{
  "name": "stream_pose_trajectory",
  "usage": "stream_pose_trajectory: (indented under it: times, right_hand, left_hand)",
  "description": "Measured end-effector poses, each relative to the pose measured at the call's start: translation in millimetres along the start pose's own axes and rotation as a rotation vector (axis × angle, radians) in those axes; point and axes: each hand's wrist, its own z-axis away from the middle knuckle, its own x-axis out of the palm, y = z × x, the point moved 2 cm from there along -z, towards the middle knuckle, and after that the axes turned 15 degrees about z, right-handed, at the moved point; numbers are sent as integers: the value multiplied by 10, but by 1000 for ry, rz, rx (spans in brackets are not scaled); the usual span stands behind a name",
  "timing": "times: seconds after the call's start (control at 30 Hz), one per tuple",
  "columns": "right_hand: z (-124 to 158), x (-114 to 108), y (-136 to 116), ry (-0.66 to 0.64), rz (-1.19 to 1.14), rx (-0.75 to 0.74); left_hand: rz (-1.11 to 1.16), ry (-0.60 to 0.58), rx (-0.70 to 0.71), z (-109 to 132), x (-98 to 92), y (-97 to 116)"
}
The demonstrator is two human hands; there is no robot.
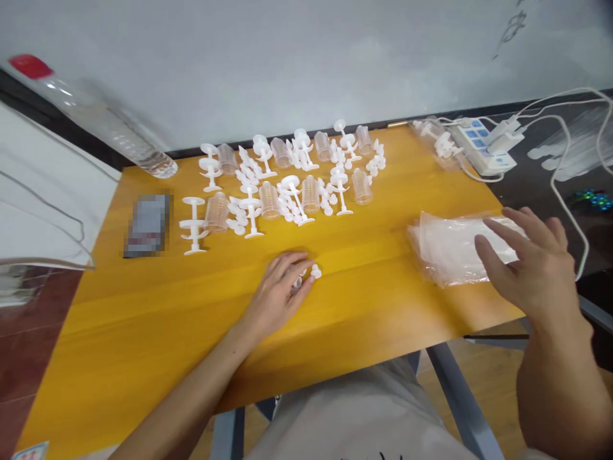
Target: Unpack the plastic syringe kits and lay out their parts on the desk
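Note:
My left hand (280, 291) rests on the wooden table, its fingers curled around small white plastic pieces, one of which (316, 271) shows at the fingertips. Raised over the right side of the table, my right hand (531, 262) has its fingers spread and holds nothing. Below and beside it lies a stack of clear plastic bags (450, 249). Beyond my left hand, two rows hold white plungers with discs (194, 225), clear ribbed cylinders (269, 200) and small clusters of white nozzle-like pieces (238, 216).
A clear bottle with a red cap (110, 124) stands at the back left, near a blurred phone-like object (148, 223). At the back right are a filled clear bag (438, 140) and a power strip (481, 144) with white cables. A whiteboard (287, 57) borders the table.

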Motion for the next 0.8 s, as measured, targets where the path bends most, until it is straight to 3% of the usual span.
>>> stream_pose_trajectory:
  times: [0.07, 0.13, 0.2, 0.27, 0.37, 0.47, 0.6, 0.7, 0.8]
  right_hand:
    - [-53, -171, -539, 31, -176, -40]
    - [-62, -192, -1158, -94, -379, -158]
    - [-62, -57, -1725, -356, -445, -287]
    - [-86, 155, -2135, -558, -392, -386]
    - [-149, 450, -2431, -714, -279, -478]
    - [-152, 547, -2432, -739, -349, -488]
    - [-220, 326, -2019, -548, -683, -317]
    - [-588, 114, -1486, -316, -666, -182]
    - [-1160, 144, -990, -244, -389, -43]
  left_hand:
    - [52, 41, -39, 54, -78, 31]
    - [63, 109, -121, 176, -184, 61]
    - [30, 175, -216, 338, -277, 82]
    - [-28, 199, -263, 488, -317, 85]
    - [-82, 182, -227, 620, -292, 52]
    - [-61, 200, -224, 656, -283, 3]
    - [25, 353, -320, 518, -443, 102]
    - [41, 303, -181, -2, -561, 361]
    - [12, 160, 62, -942, -463, 578]
